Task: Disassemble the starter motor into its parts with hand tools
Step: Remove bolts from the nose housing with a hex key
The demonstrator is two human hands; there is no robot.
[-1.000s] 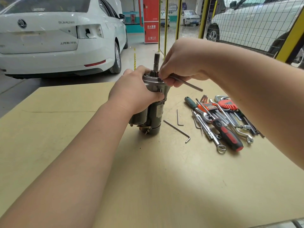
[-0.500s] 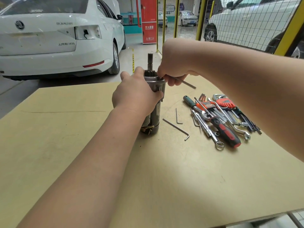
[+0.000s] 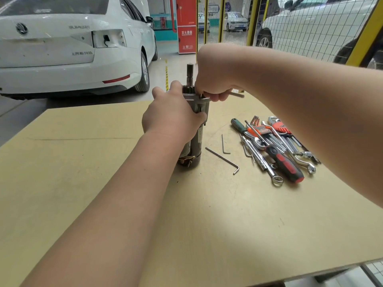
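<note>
The grey starter motor (image 3: pixel 197 141) stands upright on the tan table (image 3: pixel 103 183), its splined shaft (image 3: pixel 190 74) pointing up. My left hand (image 3: pixel 172 114) wraps around the upper body of the motor. At the motor's top flange, my right hand (image 3: pixel 215 83) pinches a hex key (image 3: pixel 237 94); the key's long arm sticks out to the right. The key's tip is hidden by my fingers.
Two loose hex keys (image 3: pixel 222 160) lie just right of the motor. Further right is a pile of tools (image 3: pixel 275 148): a red-handled screwdriver, a ratchet, spanners and hex key sets. A white car (image 3: pixel 68 46) is parked beyond the table, with a mesh fence (image 3: pixel 310 23) at back right.
The hex key's free end has swung from pointing down-right to nearly level at the top of the motor. My left hand keeps its hold on the motor.
</note>
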